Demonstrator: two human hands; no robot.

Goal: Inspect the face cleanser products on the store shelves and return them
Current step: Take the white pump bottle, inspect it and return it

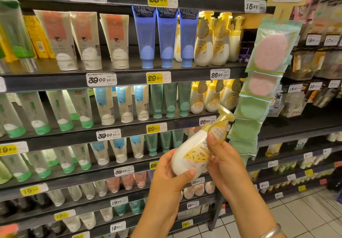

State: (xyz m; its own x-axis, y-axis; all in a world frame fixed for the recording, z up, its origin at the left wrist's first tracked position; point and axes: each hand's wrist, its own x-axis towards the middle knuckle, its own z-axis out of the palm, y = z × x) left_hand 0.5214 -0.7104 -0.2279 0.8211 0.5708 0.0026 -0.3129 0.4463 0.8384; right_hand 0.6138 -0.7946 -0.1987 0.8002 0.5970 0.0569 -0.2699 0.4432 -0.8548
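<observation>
White plastic, rounded and pear-shaped, the pump bottle of face cleanser [192, 156] with its yellow pump head and yellow-printed label lay tilted between both hands, its pump end pointing up and to the right, away from the palms. The left hand [170, 175] cupped the bottle's fat base from below and from the left, fingers curled round it, the thumb pressed across the lower front of the label. The right hand [225, 160] held the bottle's right side, its thumb lying up against the yellow neck tag just under the pump; its other fingers were hidden behind the bottle. A silver bangle [271, 231] circled the right wrist. Beyond the grip, the dark store shelves [129, 78] carried rows of upright tubes and, above the held bottle, matching white-and-yellow pump bottles [203, 99] over a 26.90 price tag [207, 121].
</observation>
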